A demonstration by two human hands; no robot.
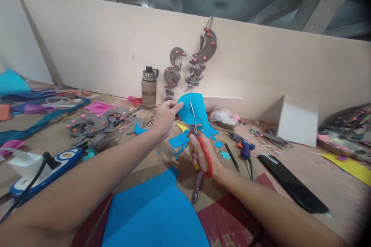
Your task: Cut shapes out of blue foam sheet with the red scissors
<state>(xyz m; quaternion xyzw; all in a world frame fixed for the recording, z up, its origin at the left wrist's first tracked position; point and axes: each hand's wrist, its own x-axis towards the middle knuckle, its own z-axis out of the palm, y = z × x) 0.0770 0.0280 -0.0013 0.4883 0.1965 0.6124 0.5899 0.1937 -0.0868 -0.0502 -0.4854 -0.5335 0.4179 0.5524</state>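
Observation:
My left hand [167, 117] pinches the left edge of a piece of blue felt-like sheet [199, 104], held up above the table. Scissors [206, 158] with red and yellow handles are in my right hand [199, 154], its fingers through the loops. Their blades point upward and lie against the sheet, one blade showing in front of it. Several blue offcuts [178, 141] lie below on the table, with a small yellow scrap [182, 127] among them. A larger blue sheet [150, 212] with a curved right edge lies closest to me.
A water bottle [148, 88] stands by the wall near hanging grey moon ornaments [207, 48]. To the right are a pencil [232, 157], a blue glue gun [245, 147] and a black phone [292, 183]. A blue power strip [49, 177] and grey felt ornaments [92, 123] lie left.

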